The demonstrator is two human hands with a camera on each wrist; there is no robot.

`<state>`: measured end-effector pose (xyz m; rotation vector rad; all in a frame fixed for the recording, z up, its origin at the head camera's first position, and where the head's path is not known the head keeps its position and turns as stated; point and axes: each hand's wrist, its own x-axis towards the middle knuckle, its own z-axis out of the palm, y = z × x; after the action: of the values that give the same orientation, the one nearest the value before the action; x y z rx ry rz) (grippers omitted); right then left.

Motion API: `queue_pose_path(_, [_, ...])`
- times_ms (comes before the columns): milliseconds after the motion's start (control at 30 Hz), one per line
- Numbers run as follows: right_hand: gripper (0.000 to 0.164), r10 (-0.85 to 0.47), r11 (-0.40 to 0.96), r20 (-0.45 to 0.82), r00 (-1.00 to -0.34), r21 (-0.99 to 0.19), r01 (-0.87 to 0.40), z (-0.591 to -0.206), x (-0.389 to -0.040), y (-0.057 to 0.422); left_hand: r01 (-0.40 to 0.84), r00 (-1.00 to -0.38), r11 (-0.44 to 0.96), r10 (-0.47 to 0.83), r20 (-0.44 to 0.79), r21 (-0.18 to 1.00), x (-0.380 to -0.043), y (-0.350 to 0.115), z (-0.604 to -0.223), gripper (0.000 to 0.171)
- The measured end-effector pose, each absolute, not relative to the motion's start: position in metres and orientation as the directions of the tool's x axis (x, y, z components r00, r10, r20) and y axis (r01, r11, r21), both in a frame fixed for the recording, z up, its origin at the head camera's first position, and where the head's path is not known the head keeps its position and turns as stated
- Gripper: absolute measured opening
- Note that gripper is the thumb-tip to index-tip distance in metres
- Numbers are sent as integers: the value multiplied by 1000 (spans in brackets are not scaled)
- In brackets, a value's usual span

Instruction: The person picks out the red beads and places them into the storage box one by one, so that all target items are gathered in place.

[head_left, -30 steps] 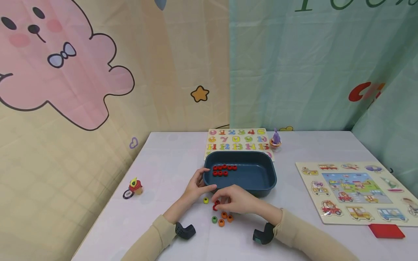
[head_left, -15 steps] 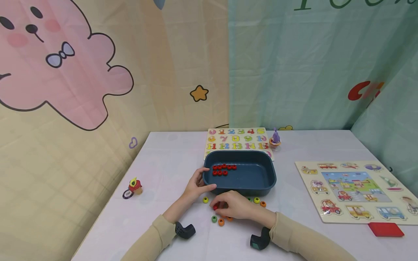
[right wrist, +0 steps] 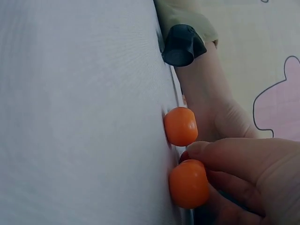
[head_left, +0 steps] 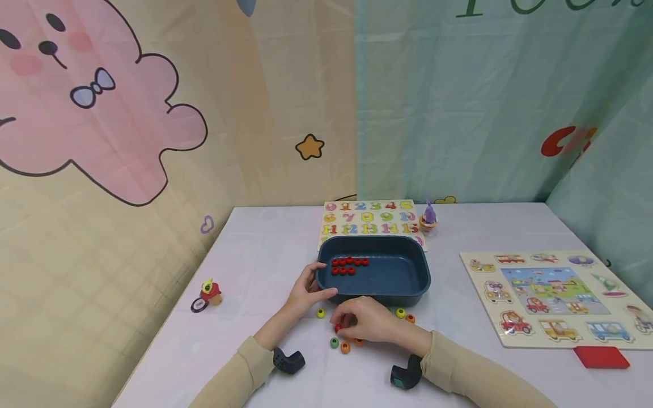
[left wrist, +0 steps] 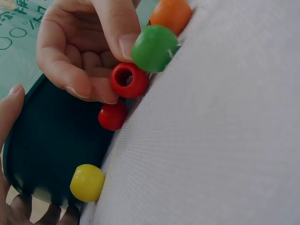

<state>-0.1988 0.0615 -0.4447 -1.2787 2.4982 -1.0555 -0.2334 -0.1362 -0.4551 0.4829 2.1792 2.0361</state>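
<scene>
A dark blue basin (head_left: pixel 393 283) stands mid-table with several red beads (head_left: pixel 343 271) in two rows at its left. My left hand (head_left: pixel 308 289) grips the basin's near left corner, thumb along the front side. Just in front, my right hand (head_left: pixel 369 319) pinches a red bead (left wrist: pixel 133 89) between thumb and fingers, low over the table. Another red bead (left wrist: pixel 112 117) lies beside those fingertips in the left wrist view. Around the hand are a green bead (head_left: pixel 334 343), orange beads (right wrist: pixel 181 126) and a yellow bead (head_left: pixel 320 313). My palm covers part of this group.
Right of my right hand lie another yellow bead (head_left: pixel 400 313) and orange bead (head_left: pixel 410 319). A number puzzle board (head_left: pixel 371 217) is behind the basin, with a purple toy (head_left: pixel 429 216) beside it. A vehicle puzzle (head_left: pixel 556 300) and red block (head_left: pixel 602 357) lie right, a small toy (head_left: pixel 210 292) left.
My right hand has come down slightly and toward me at the red beads, uncovering beads near the basin's front. My left hand keeps its grip on the basin.
</scene>
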Motion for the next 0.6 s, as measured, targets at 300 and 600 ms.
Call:
queue_pose_path(300, [17, -764, 399, 170, -622, -633, -664, -435, -195, 64, 178, -949, 92, 279, 146, 980, -235, -136, -461, 69])
queue_pose_path(600, [13, -770, 185, 325, -548, -709, -681, -387, -206, 85, 163, -951, 69, 278, 138, 984, -236, -136, -461, 63])
